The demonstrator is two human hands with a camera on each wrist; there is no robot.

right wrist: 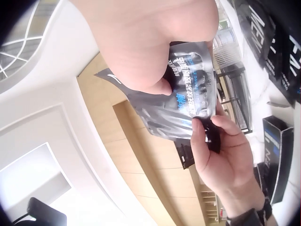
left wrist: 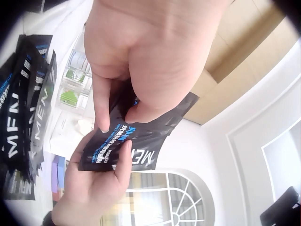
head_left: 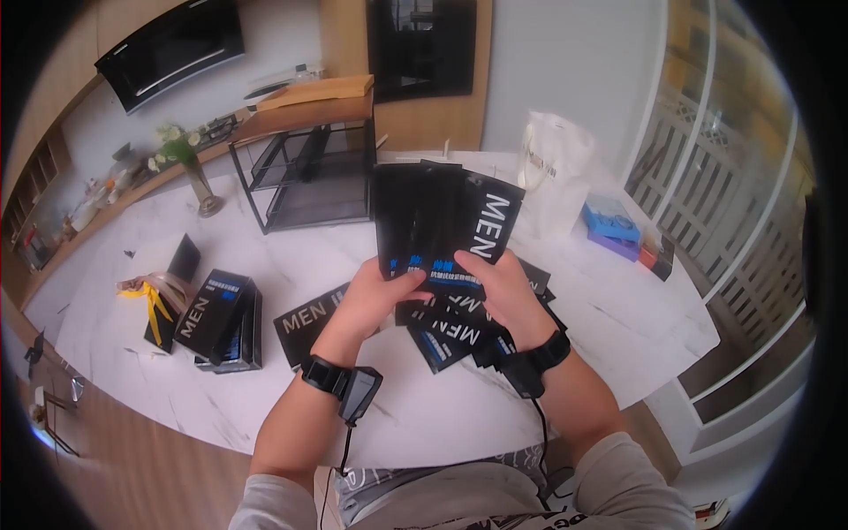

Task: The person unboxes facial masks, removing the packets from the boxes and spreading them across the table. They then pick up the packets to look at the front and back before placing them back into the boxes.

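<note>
Several flat black sachets printed with "MEN" and blue and white lettering are fanned out above the table. My left hand pinches their lower left part, thumb over the front. On the lower right, my right hand grips them, its thumb lying across the blue print. Both wrist views show the shiny sachets overlapping between the two hands, with the fingers behind them partly hidden. Below the hands, more black sachets lie in a loose pile on the marble-patterned table.
Black "MEN" boxes stand at the left beside a ribboned item. Farther back are a flower vase and a black-framed rack. A white bag and blue and purple boxes stand at the right.
</note>
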